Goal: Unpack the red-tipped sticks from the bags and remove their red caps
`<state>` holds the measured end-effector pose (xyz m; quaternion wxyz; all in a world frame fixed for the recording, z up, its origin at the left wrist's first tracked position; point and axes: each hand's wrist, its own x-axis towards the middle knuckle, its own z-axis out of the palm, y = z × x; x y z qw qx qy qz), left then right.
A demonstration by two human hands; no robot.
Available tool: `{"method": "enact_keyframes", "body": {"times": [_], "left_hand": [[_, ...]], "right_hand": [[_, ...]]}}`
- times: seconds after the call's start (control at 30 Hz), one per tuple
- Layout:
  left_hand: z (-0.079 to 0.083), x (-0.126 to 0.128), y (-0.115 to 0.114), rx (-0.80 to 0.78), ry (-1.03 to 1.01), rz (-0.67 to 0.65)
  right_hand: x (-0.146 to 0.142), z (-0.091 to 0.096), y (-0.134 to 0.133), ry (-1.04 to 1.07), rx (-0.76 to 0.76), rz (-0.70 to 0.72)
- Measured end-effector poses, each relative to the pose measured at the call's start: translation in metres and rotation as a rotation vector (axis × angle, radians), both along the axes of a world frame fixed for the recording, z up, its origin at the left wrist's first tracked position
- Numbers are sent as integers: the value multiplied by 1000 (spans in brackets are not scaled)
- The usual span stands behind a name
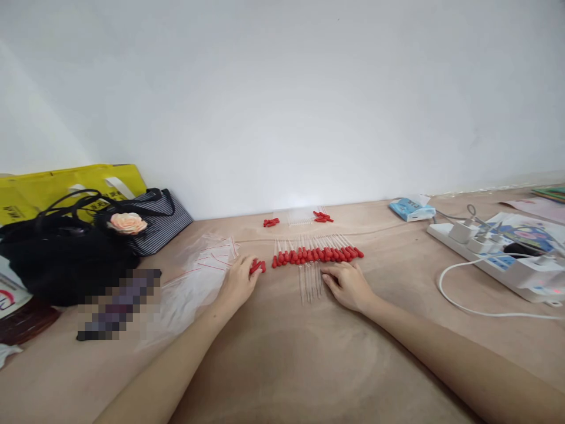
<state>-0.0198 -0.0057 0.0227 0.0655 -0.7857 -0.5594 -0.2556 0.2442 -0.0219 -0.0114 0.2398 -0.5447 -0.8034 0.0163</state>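
My left hand (239,281) is curled over a small pile of red rubber dropper bulbs (263,267), with a bulb between its thumb and fingers. Several bare glass dropper tubes (310,284) lie side by side on the table, pointing toward me. My right hand (351,287) rests at their right side, its thumb and fingers bent together at the outermost tube; the exact grip is partly hidden. Just beyond the hands, a long row of droppers (326,254) has red bulbs on the near ends and clear tubes pointing to the wall.
Clear zip bags (192,288) with red lines spread left of my left hand. Further left are a black bag (66,259), a striped bag (161,221) and a yellow bag (66,188). A power strip (481,259) with cables and a blue tissue pack (410,209) lie right.
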Motion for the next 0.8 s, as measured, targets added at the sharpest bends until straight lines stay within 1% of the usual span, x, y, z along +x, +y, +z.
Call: {"method": "enact_keyframes", "body": {"times": [0.1,0.23,0.33,0.43,0.5,0.6,0.8], "left_hand": [[-1,-5,4,-11,-7,73],[-6,-3,7,11,-2,103],[-8,0,8,95,8,91],[-8,4,7,154,81,31],[-9,9,8,157,130,-3],[-13,16,12,160,159,-18],[-19,23,21,160,159,25]], "right_hand": [[-2,0,2,-28,7,-3],[-3,0,4,-41,9,1],[-3,0,5,-31,1,12],[-3,0,5,-17,-9,12],[-3,-1,5,-8,-17,13],[-3,0,5,7,-28,17],[-3,1,3,15,-37,8]]}}
